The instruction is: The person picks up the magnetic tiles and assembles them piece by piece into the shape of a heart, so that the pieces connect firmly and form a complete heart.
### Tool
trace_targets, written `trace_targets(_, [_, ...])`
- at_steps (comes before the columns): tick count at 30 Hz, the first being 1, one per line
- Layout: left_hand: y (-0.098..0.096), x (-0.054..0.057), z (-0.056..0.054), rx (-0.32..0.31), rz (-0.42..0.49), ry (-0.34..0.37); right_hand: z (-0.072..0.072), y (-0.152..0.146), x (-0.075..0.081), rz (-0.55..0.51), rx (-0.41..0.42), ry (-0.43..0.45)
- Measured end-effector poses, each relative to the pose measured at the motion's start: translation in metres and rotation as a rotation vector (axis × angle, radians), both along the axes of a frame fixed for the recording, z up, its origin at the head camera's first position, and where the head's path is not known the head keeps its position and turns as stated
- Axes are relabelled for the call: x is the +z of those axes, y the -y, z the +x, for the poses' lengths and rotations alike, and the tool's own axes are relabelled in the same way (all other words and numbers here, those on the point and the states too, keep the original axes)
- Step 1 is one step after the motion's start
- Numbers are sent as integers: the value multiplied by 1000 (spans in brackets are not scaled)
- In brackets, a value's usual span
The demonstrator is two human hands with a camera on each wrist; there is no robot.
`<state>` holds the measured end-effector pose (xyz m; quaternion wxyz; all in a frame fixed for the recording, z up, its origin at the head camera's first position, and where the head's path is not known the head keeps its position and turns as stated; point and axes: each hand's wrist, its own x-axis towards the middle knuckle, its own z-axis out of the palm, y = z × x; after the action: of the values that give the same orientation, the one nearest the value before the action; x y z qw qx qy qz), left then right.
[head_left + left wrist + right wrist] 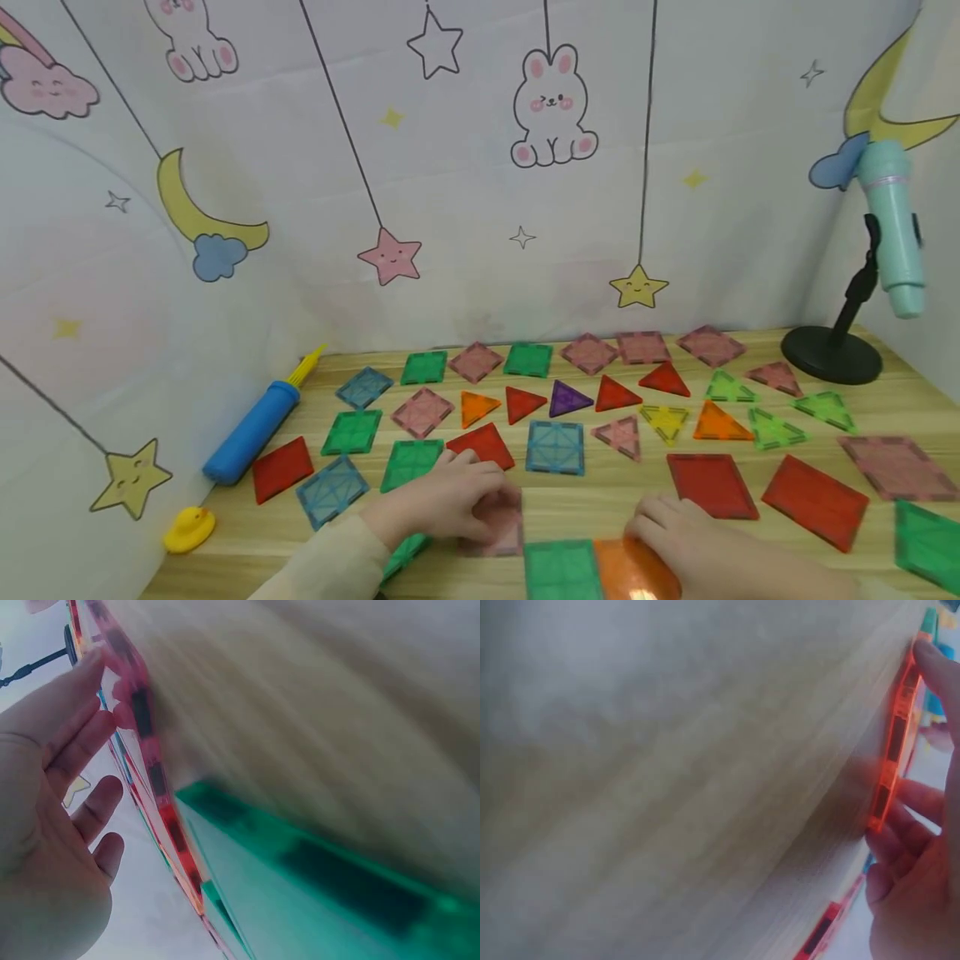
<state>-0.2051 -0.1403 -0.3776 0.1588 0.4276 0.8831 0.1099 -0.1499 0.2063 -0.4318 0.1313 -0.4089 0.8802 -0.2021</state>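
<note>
In the head view my left hand (461,496) grips a pink translucent magnetic tile (501,529) lying near the table's front. The left wrist view shows the fingertips at the edge of this pink tile (141,712), with the ring and little fingers off it. My right hand (708,537) holds an orange square magnetic tile (633,571) by its edges, thumb on one side and fingers on the other. The orange tile (892,750) looks slightly tilted in the right wrist view. Left of it, a green square tile (562,571) touches it edge to edge.
Red squares (712,485), a blue square (555,447) and several coloured triangles (568,400) lie across the wooden table. A blue pump (255,432) and a yellow duck (190,530) sit at left. A microphone on a stand (832,354) stands back right.
</note>
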Motion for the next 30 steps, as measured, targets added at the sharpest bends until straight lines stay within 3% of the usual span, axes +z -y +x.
trace_targets(4, [-5,-2,-2,1,-19,-32,13,11,12,54,-86,-35])
trace_targets(11, [-13,-4,-3,21,3,-47,16,10,15,22,-34,-81])
trace_targets(19, [-34,-8,-1,-53,2,-64,17,21,11,-33,45,-230])
trace_targets(25, [-46,-6,2,-92,-19,-102,19,30,10,-29,13,-193])
trace_targets(30, [-45,-7,3,-77,-19,-72,20,34,11,-28,-16,-114])
